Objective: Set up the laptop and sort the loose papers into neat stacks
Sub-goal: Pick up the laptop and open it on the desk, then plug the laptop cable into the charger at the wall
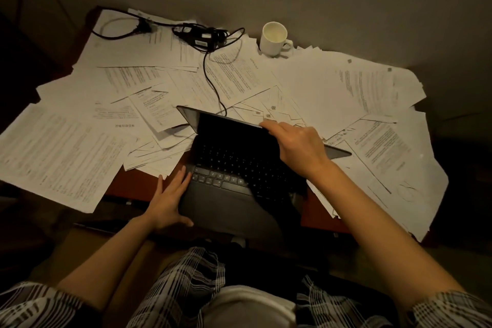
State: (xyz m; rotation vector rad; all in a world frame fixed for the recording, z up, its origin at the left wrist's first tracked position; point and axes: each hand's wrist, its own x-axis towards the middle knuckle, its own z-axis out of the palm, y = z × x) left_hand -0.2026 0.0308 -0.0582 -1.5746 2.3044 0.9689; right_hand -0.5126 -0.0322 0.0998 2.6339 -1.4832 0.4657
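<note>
A dark laptop (234,168) sits at the near edge of the bench (127,189), right in front of the person. Its lid is partly up and the screen is black. The right hand (295,144) holds the top edge of the lid, with its fingers curled over it. The left hand (167,200) lies flat with straight fingers against the left side of the laptop, next to the keys. Loose papers (80,146) cover almost the whole bench in a messy spread, and some hang over the edges. A black charger (205,37) with its cable lies on the papers at the back. A white mug (274,38) stands near the wall, just beside the papers.
</note>
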